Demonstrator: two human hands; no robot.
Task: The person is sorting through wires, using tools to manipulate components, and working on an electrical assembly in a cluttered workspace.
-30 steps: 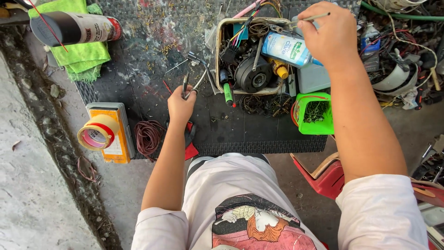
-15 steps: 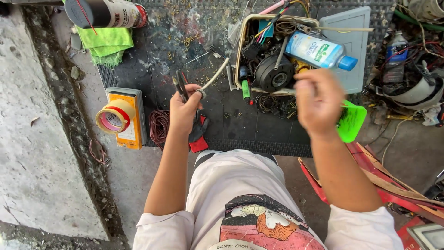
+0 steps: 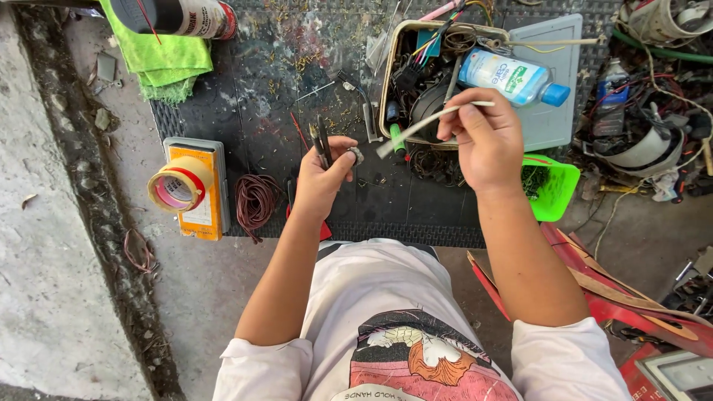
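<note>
My left hand (image 3: 327, 174) is closed around a small metal part (image 3: 356, 155) pinched at the thumb, with thin dark tools (image 3: 321, 141) sticking up between the fingers. My right hand (image 3: 486, 141) holds a thin pale stick-like piece (image 3: 434, 119), angled down-left so its tip points toward my left hand. Both hands hover above a black rubber mat (image 3: 282, 67). Just beyond my right hand stands a beige tray (image 3: 394, 44) crammed with wires and tools, with a clear blue-capped bottle (image 3: 512, 78) lying across it.
A roll of tape (image 3: 178, 184) sits on a yellow box (image 3: 210, 215) at the left, a coil of reddish wire (image 3: 256, 200) beside it. A green cloth (image 3: 167, 63) and spray can (image 3: 186, 15) lie far left. A green bin (image 3: 553, 186) and tangled clutter (image 3: 653, 126) fill the right.
My right hand came back from the tray holding the pale stick and moved toward my left hand. My left hand lifted slightly and now pinches the small metal part.
</note>
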